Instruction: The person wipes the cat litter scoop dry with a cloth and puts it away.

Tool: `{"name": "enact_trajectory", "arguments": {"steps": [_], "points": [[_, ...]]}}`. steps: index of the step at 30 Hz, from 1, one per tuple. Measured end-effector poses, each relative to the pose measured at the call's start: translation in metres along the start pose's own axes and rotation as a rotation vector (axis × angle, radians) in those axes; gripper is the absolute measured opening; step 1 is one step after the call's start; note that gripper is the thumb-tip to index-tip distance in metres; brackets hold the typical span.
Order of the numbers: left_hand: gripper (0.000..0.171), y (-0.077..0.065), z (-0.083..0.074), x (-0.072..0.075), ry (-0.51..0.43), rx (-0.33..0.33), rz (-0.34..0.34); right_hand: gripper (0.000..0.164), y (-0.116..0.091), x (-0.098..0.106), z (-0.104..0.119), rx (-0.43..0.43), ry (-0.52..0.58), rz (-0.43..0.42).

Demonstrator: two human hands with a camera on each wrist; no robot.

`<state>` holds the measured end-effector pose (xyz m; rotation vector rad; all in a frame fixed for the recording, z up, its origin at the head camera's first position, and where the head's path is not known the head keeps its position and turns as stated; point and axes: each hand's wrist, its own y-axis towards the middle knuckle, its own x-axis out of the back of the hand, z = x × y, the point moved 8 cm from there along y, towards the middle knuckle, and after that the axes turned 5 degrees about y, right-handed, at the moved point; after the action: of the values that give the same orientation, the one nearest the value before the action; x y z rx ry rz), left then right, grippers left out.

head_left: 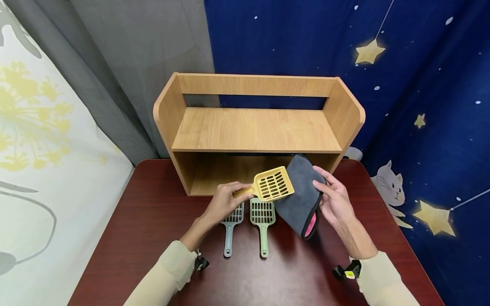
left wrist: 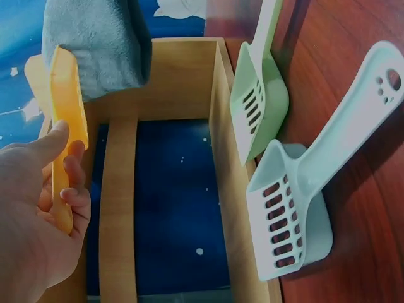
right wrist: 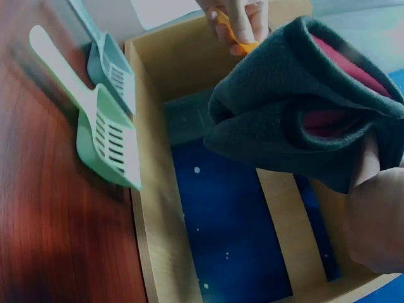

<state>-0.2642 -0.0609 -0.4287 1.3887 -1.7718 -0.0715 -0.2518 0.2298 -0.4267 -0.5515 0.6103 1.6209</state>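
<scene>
Left fingers [head_left: 238, 187] curled round yellow scoop handle [head_left: 246, 192], gray cloth [head_left: 300, 187] in right fingers' [head_left: 326, 174] pinch.

Head view: from above and behind the left hand [head_left: 223, 201] and right hand [head_left: 337, 200], facing forward and down, farthest off, taking in bench [head_left: 153, 229] and wooden shelf [head_left: 256, 129]. Wrist views: close beside each hand, facing the shelf, tilted sideways; both share the green scoop [head_left: 263, 238] and blue-grey scoop [head_left: 228, 240] below the hands.
</scene>
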Motion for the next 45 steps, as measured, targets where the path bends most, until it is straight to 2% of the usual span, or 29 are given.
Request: {"name": "enact_trajectory", "arguments": {"steps": [7,15,21,29,37,40,45], "points": [[0.032,0.003,0.002,0.005,0.076,0.023,0.059,0.049,-0.011,-0.003,0.009,0.091,-0.141,0.042],[0.033,0.011,0.0,0.019,0.15,-0.003,0.068,0.058,-0.024,-0.013,0.016,0.267,-0.45,0.04],[0.031,0.015,-0.002,0.018,0.17,0.002,0.073,0.055,-0.03,-0.025,0.004,0.39,-0.646,0.057],[0.029,0.017,-0.007,0.005,0.113,0.042,0.106,0.053,-0.037,-0.057,-0.03,0.53,-0.743,0.079],[0.029,0.019,-0.012,-0.004,0.149,0.049,0.092,0.05,-0.04,-0.084,-0.065,0.544,-0.815,0.148],[0.028,0.019,-0.014,-0.003,0.161,0.038,0.092,0.049,-0.04,-0.086,-0.064,0.566,-0.844,0.142],[0.029,0.017,-0.013,0.003,0.15,0.03,0.089,0.049,-0.036,-0.069,-0.041,0.616,-0.844,0.05]]}}
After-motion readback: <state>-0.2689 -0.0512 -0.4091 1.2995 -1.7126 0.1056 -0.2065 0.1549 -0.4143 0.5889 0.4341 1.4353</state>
